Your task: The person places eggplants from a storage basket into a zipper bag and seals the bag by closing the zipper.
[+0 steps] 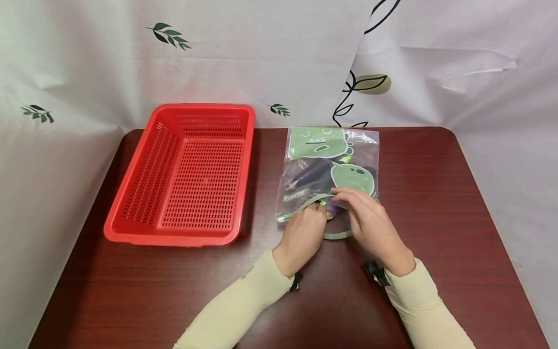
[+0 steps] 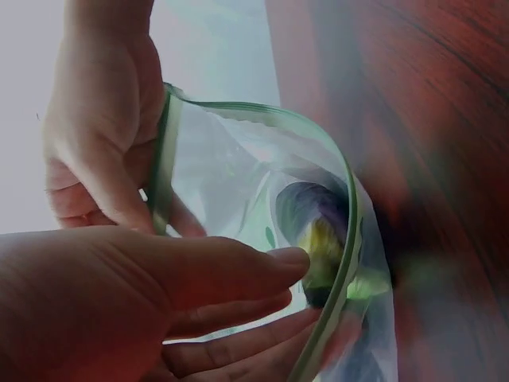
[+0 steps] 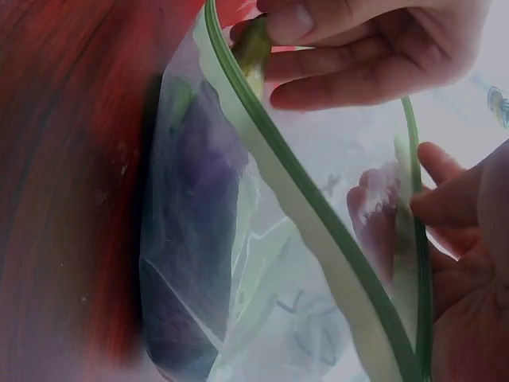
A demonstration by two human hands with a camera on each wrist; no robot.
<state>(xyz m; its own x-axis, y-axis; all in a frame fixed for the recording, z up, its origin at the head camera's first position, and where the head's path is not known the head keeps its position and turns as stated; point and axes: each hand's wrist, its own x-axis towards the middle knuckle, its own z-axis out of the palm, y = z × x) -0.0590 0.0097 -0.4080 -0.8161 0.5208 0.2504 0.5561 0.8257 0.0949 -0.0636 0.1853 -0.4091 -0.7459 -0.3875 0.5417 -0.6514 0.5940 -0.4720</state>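
A clear zip bag with green print [image 1: 305, 145] lies on the table with its green-edged mouth toward me. Dark purple eggplants [image 1: 313, 173] show through the plastic. My left hand [image 1: 303, 231] reaches into the mouth. In the right wrist view, its thumb and fingers pinch the green stem [image 3: 253, 54] of an eggplant whose purple body [image 3: 199, 207] lies along the bag's side. My right hand [image 1: 370, 218] holds the opposite rim [image 3: 419, 239] between thumb and fingers, keeping the mouth spread.
A red perforated plastic basket [image 1: 246, 169] stands left of the bag, with nothing in it. The dark red wooden table [image 1: 436, 218] meets a pale leaf-printed cloth [image 1: 218, 58] behind and at the sides.
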